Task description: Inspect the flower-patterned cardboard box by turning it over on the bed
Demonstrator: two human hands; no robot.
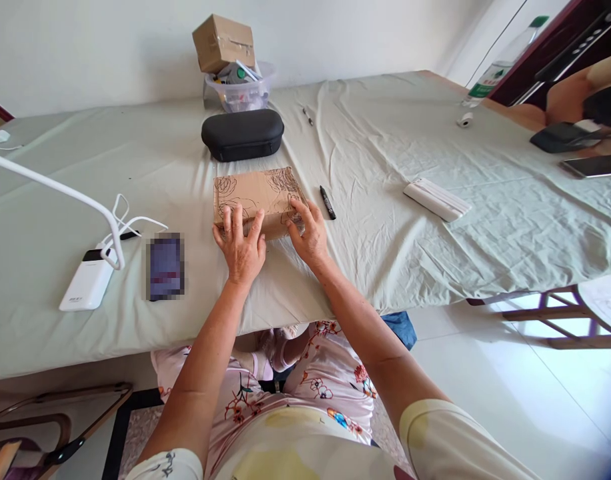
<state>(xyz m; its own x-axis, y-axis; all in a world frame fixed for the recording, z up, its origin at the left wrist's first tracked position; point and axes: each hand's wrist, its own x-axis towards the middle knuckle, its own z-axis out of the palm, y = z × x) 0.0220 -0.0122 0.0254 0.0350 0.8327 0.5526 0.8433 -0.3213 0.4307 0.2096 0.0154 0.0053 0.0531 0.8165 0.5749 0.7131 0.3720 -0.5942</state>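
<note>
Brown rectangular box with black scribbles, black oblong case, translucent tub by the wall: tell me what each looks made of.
Brown rectangular box: matte cardboard, judging by its plain tan, papery surface.
Black oblong case: dull, evenly rounded moulded shell, perhaps fabric or synthetic leather.
Translucent tub: probably smooth plastic, since its contents show through.

A black case (242, 135) lies near a plastic basket (246, 99), well apart from a bottle (500, 63).

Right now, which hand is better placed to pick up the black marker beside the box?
Right hand, likely: it is at the near right corner of the box, with the black marker just to its right. The left hand is farther off, nearer the box's left end.
</note>
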